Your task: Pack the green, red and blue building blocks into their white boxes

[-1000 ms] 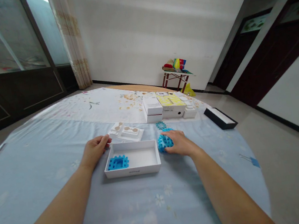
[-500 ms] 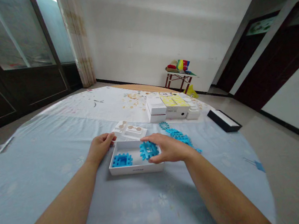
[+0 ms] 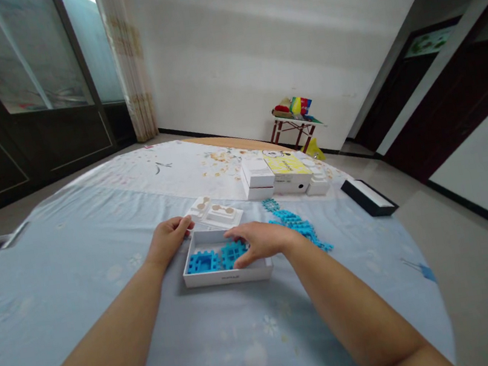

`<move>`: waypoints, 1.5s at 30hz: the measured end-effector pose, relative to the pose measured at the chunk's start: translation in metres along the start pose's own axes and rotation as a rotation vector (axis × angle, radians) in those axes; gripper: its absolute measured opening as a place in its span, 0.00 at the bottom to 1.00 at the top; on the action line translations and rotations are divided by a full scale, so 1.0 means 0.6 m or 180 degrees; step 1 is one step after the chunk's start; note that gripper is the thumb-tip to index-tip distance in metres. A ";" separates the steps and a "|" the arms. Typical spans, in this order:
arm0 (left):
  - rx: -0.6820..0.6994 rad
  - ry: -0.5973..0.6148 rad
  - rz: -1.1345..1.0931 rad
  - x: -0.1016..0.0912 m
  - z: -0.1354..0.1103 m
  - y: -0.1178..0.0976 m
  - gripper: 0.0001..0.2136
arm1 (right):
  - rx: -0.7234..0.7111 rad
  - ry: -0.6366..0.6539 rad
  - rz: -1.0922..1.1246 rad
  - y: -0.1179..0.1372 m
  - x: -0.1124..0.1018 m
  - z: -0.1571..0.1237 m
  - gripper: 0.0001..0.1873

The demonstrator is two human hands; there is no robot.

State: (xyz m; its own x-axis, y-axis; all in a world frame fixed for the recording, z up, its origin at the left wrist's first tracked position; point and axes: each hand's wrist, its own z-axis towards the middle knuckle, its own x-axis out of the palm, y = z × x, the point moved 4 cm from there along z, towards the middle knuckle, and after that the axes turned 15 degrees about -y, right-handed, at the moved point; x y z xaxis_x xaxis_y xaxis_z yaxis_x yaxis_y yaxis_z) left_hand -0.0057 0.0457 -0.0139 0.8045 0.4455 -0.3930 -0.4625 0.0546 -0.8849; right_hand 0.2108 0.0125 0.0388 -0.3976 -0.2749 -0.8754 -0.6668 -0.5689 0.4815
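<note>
A shallow white box lies on the blue floral cloth in front of me. One blue interlocking block sits in its left part. My right hand reaches into the box, fingers closed round a second blue block that rests beside the first. My left hand grips the box's far left corner with curled fingers. A heap of more blue blocks lies on the cloth just right of the box.
White packaging inserts lie behind the box. White and yellow boxes stand farther back. A black tray sits at the table's right edge. A small stool with colourful items stands by the wall.
My right hand picked a blue block from the heap at the right, carried it left over the box rim and lowered it beside the first block. My left hand stayed on the box corner.
</note>
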 end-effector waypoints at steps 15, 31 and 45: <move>0.0124 0.0032 0.0133 0.001 0.003 0.003 0.21 | -0.0072 -0.0201 -0.0539 0.011 0.013 -0.007 0.21; 0.0042 0.0102 0.0165 0.000 0.003 -0.001 0.20 | 0.0714 -0.2595 0.0149 -0.135 -0.092 -0.110 0.15; 0.0111 0.0044 0.0280 -0.004 0.002 -0.002 0.20 | 0.0808 -0.1032 -0.1045 -0.135 -0.034 -0.100 0.34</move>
State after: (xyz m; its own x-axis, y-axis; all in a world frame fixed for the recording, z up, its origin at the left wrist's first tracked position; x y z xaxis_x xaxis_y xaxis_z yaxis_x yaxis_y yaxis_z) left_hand -0.0077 0.0460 -0.0119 0.7652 0.4374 -0.4724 -0.5441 0.0471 -0.8377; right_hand 0.3108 0.0177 0.0150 -0.2900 0.1630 -0.9430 -0.9047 -0.3681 0.2146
